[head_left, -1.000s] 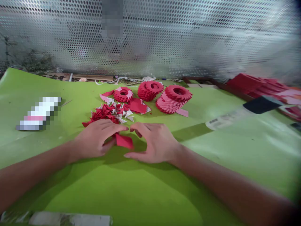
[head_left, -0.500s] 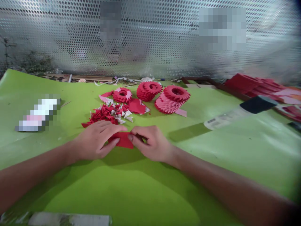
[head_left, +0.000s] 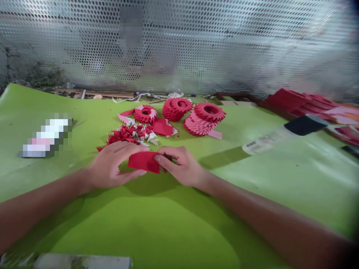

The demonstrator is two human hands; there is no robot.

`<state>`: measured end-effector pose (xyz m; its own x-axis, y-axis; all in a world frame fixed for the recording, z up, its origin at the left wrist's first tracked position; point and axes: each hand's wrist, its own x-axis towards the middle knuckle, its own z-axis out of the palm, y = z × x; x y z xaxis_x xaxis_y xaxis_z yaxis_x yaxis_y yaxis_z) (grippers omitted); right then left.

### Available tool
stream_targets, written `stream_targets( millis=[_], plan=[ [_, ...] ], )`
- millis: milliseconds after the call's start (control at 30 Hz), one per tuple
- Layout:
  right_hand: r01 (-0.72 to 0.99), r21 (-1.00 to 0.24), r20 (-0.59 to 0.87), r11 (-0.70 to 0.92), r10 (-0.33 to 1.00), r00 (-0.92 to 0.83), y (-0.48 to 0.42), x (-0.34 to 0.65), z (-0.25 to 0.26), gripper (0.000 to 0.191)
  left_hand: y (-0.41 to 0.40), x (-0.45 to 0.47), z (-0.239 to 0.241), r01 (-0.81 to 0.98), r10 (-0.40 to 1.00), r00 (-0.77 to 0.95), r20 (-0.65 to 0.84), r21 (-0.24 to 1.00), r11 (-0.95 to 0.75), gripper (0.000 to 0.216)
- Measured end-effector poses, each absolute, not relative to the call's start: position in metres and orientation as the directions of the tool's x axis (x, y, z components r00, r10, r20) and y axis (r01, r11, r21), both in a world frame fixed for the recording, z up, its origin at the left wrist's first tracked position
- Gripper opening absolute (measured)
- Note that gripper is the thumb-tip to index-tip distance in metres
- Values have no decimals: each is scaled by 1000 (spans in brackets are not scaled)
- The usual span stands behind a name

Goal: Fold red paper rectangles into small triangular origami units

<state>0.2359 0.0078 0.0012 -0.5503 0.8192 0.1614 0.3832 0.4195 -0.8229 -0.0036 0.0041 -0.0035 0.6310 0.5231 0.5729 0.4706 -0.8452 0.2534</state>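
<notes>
Both my hands hold one small red paper piece (head_left: 143,161) just above the green table cover (head_left: 157,231). My left hand (head_left: 112,166) curls round its left side, thumb under and fingers over the top. My right hand (head_left: 179,166) pinches its right edge between thumb and forefinger. Just beyond my hands lies a heap of small folded red and white paper triangles (head_left: 130,135).
Behind the heap stand three red ringed paper stacks (head_left: 206,117) and a flat red sheet (head_left: 163,127). A clear bottle with a black cap (head_left: 283,134) lies at the right, with red paper piles (head_left: 305,102) beyond it. A perforated metal screen (head_left: 196,45) closes the back.
The red paper lay on the table under my fingers; both hands have closed on it and lifted it slightly, turning its face toward me.
</notes>
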Motion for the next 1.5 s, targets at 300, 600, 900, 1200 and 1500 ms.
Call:
stream_targets(
  millis=[300, 600, 900, 1200, 1500],
  plan=[
    [270, -874, 175, 404, 780, -601, 7, 238, 3, 40, 4, -5, -3, 511, 608, 577, 545, 340, -789, 29],
    [286, -840, 258, 461, 803, -537, 4, 227, 2, 7, 4, -1, -5, 479, 631, 559, 539, 412, -775, 26],
    [298, -843, 267, 448, 829, -492, 7, 229, -4, 12, 4, 0, -2, 431, 752, 480, 451, 625, -651, 24],
    [324, -815, 275, 481, 812, -516, 5, 228, -2, 15, 5, -2, -6, 470, 735, 506, 453, 569, -674, 24],
    [316, -808, 308, 496, 815, -491, 6, 227, -1, 12, 3, 0, -2, 483, 823, 442, 357, 678, -554, 32]
  ],
)
